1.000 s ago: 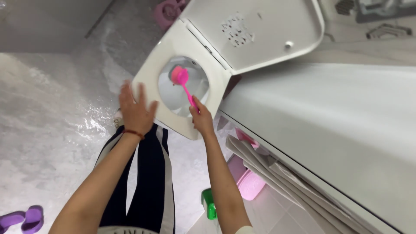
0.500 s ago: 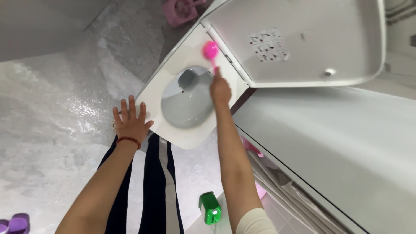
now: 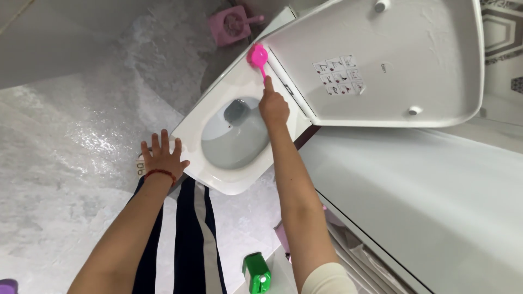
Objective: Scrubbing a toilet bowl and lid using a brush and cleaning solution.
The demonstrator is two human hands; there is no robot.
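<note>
Your right hand [image 3: 273,106] is gripping one pink toilet brush [image 3: 257,56] at frame top; your left hand [image 3: 162,156] is lying open on the toilet seat [image 3: 192,125].

a wet, grey marbled floor [image 3: 65,163] carries a white toilet [image 3: 218,179] with its lid raised. a pink holder [image 3: 227,26] stands on the floor beyond the bowl, a green bottle [image 3: 256,273] on pale tiles nearer the camera, and a purple slipper [image 3: 6,286] lies at the lower left edge.
</note>
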